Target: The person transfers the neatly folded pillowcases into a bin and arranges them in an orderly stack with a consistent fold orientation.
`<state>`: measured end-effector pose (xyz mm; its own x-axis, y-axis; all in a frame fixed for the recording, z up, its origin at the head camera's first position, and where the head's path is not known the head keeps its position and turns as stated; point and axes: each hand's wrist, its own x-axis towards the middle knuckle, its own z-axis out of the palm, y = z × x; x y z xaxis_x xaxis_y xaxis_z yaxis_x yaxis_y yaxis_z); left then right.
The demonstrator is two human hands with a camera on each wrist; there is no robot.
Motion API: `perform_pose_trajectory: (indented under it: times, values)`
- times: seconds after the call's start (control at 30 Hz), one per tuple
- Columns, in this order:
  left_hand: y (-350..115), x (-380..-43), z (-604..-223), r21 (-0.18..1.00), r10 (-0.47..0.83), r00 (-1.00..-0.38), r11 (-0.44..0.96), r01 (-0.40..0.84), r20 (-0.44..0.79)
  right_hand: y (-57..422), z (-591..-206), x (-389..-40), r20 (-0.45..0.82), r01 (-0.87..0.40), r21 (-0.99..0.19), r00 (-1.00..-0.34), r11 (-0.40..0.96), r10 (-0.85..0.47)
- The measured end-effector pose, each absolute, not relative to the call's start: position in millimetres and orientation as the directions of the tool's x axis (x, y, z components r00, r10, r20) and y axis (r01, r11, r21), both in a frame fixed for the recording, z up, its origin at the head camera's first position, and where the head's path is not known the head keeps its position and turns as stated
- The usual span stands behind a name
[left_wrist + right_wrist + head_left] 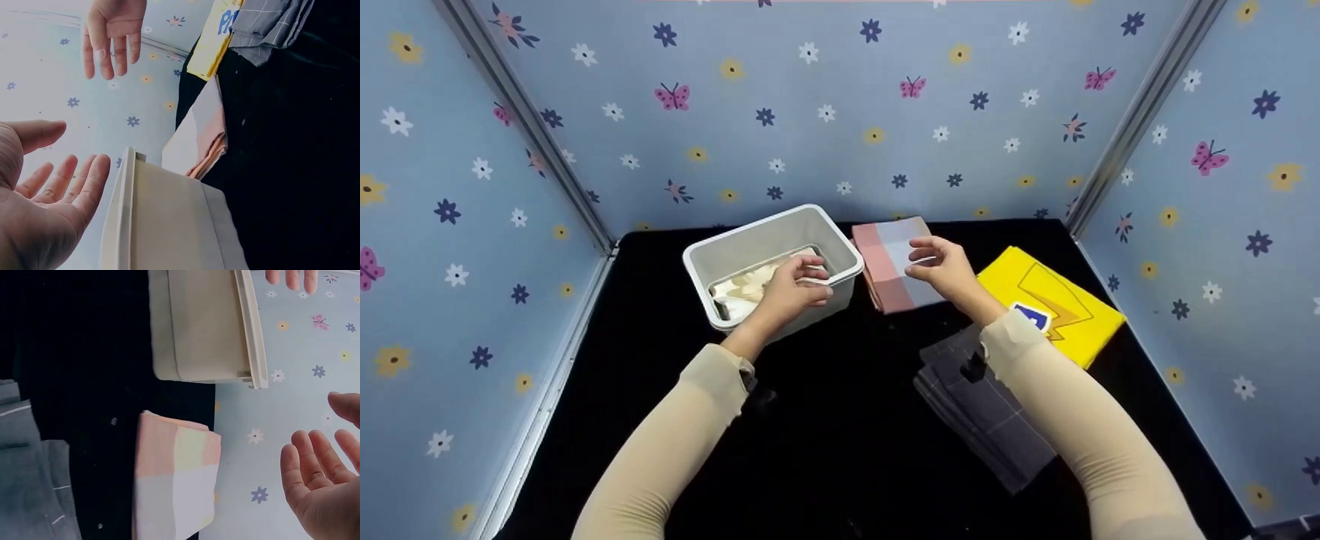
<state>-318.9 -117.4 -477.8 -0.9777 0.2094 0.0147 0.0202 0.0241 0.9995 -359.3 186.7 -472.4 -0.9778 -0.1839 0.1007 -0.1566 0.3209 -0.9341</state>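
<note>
Over the near right side of a white plastic bin point(772, 231), my left hand point(795, 289) hovers with relaxed fingers and holds nothing. Inside the bin lies a cream and white folded cloth point(746, 289), partly hidden by that hand. My right hand point(945, 270) is raised over a pink and pale-blue checked folded cloth point(889, 262), its fingers loosely bent around nothing. In the left wrist view the left palm point(45, 225) faces up beside the bin's rim. The right wrist view has the right palm point(332, 495) beyond the checked cloth's far edge.
A yellow folded cloth point(1080, 300) with a printed design lies at the right. Nearer, a dark grey folded cloth point(997, 420) with thin pale lines sits partly under the right forearm. Black fabric point(840, 450) covers the table, and flower-patterned panels point(825, 112) enclose its back and sides.
</note>
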Motion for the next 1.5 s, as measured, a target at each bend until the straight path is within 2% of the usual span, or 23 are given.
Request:
perform_pose_trajectory:
  times: [0.57, 1.5]
  values:
    - [-95.9, -309.1, -489.9, 0.997, 0.273, -0.962, 0.061, 0.044, 0.026, 214.9, -497.3, -344.5, 0.071, -0.131, -0.929, -0.981, 0.345, -0.181]
    - [-48.1, -305.6, -535.5, 0.999, 0.344, -0.938, 0.039, -0.037, -0.048, 261.2, -533.2, -321.4, -0.002, -0.047, -0.927, -0.992, 0.372, -0.129]
